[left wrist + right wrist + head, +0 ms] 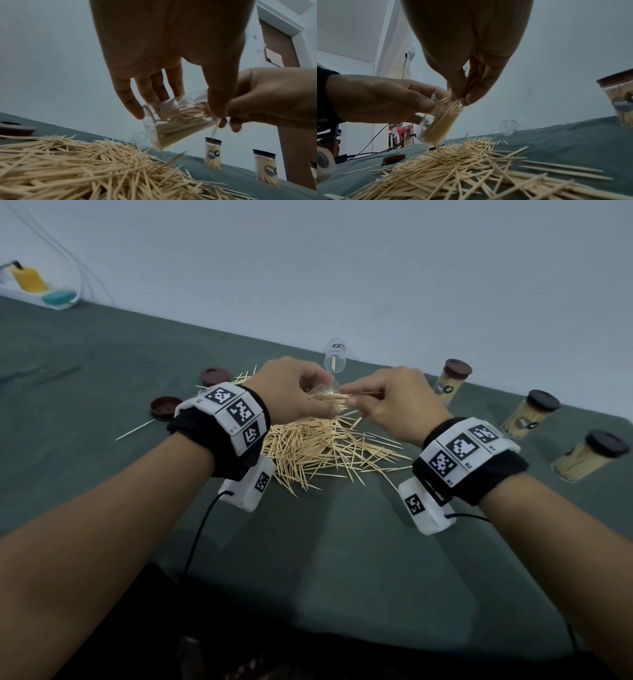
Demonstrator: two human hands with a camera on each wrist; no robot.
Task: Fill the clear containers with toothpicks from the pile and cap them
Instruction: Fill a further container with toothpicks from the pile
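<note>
L hand (291, 392) grips clear container (173, 121), tilted, approx half full w/ toothpicks; R hand (394, 405) pinches toothpicks at its mouth, above pile (325, 450).

I see a table under dark green cloth (85, 378) against a plain pale wall (376, 268). On my left-wrist view, a brown door (274, 44) in a white frame stands beyond.
</note>
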